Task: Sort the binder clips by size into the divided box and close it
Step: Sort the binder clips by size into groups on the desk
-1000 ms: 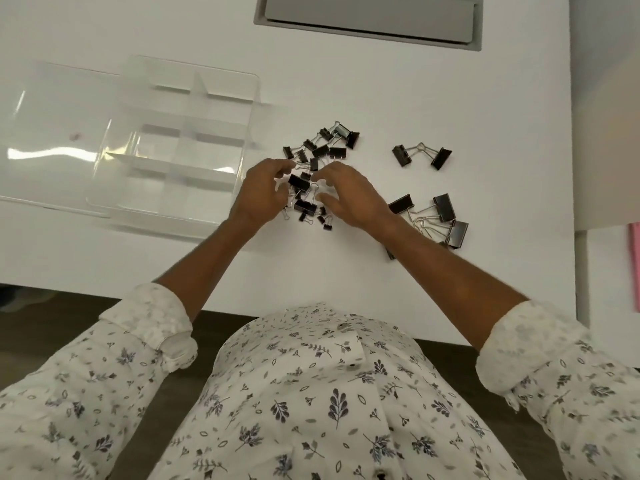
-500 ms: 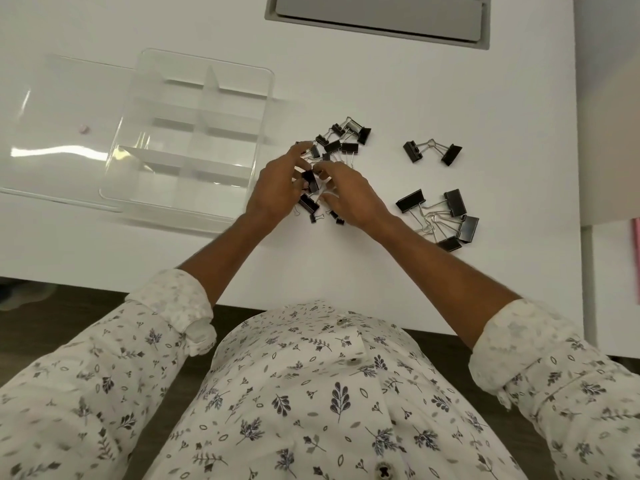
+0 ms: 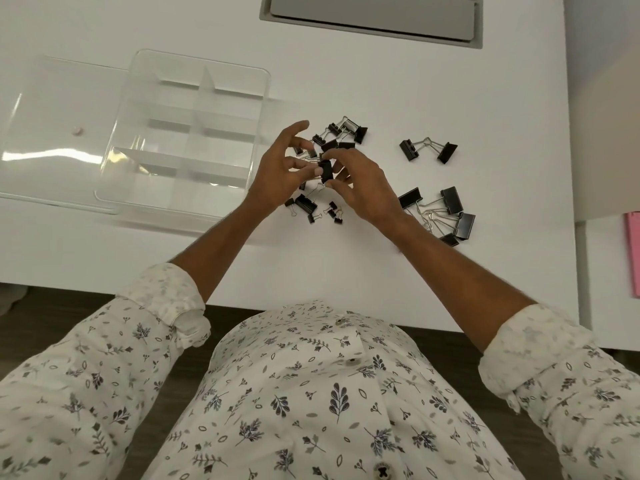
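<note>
A clear divided box (image 3: 256,109) lies open on the white table, its compartments bare, its clear lid (image 3: 52,133) flat to the left. Black binder clips of three sizes are scattered right of the box: a mixed heap (image 3: 343,133), tiny clips (image 3: 332,211), two medium clips (image 3: 427,150) and several large clips (image 3: 453,213). My left hand (image 3: 280,174) and my right hand (image 3: 363,183) meet above the heap. Between their fingertips they pinch one medium black clip (image 3: 325,171) lifted off the table.
A grey cable hatch (image 3: 374,19) is set into the table at the back. The table's front edge (image 3: 311,296) runs just before my body. A pink object (image 3: 633,251) lies on a lower surface at the far right.
Both hands rose from the heap and now hold a single clip between them. The camera shifted slightly, so the box and clips appear further right.
</note>
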Action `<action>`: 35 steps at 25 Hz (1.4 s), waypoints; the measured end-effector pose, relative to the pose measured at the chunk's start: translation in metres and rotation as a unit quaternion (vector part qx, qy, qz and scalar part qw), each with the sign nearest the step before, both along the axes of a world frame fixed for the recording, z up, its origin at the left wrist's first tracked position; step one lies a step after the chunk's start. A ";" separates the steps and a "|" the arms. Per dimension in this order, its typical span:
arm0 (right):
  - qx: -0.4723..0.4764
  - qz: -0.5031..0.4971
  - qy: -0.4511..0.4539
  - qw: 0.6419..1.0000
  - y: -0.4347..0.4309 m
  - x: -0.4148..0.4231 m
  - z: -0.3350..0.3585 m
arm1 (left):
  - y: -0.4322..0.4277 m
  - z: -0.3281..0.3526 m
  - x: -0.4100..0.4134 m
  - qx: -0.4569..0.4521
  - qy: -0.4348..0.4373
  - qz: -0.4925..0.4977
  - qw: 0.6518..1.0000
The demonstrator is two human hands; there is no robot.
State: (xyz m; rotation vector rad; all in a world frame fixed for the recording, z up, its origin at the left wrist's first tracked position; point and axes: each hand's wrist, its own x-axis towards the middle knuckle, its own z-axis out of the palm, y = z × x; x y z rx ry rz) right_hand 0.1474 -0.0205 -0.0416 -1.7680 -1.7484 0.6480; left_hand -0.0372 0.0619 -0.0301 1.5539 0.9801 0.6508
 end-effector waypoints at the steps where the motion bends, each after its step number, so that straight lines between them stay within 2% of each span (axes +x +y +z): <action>1: -0.003 -0.002 0.000 1.000 -0.002 0.005 0.000 | -0.002 -0.001 0.001 -0.035 -0.016 0.011 0.999; 4: -0.031 -0.004 0.015 0.999 -0.011 0.014 -0.001 | -0.009 -0.005 0.005 -0.127 -0.061 0.029 0.990; 7: -0.028 -0.014 0.034 0.999 -0.018 0.017 -0.002 | -0.016 -0.009 0.010 -0.142 -0.064 0.058 0.986; 10: -0.009 -0.111 0.078 0.991 -0.022 0.025 0.006 | -0.024 -0.011 0.008 -0.011 0.055 0.089 0.995; 13: -0.002 -0.243 0.137 0.960 -0.026 0.055 0.016 | -0.037 -0.017 -0.005 0.107 0.182 0.016 0.977; 15: -0.003 -0.313 0.148 0.938 -0.032 0.084 0.017 | -0.042 -0.025 -0.012 0.144 0.275 -0.041 0.950; 17: -0.027 -0.369 0.140 0.918 -0.038 0.111 0.014 | -0.045 -0.031 -0.013 0.150 0.309 -0.050 0.938; 22: -0.108 -0.450 0.158 0.872 -0.037 0.139 0.004 | -0.048 -0.026 -0.005 0.188 0.312 -0.036 0.931; 25: -0.108 -0.454 0.154 0.871 -0.031 0.138 0.001 | -0.044 -0.017 -0.002 0.200 0.280 -0.021 0.939; 30: -0.104 -0.458 0.139 0.872 -0.029 0.137 -0.001 | -0.036 -0.002 0.027 0.187 0.156 -0.020 0.970; 35: -0.104 -0.455 0.133 0.874 -0.034 0.142 0.000 | -0.012 -0.002 0.092 0.195 0.134 -0.073 0.969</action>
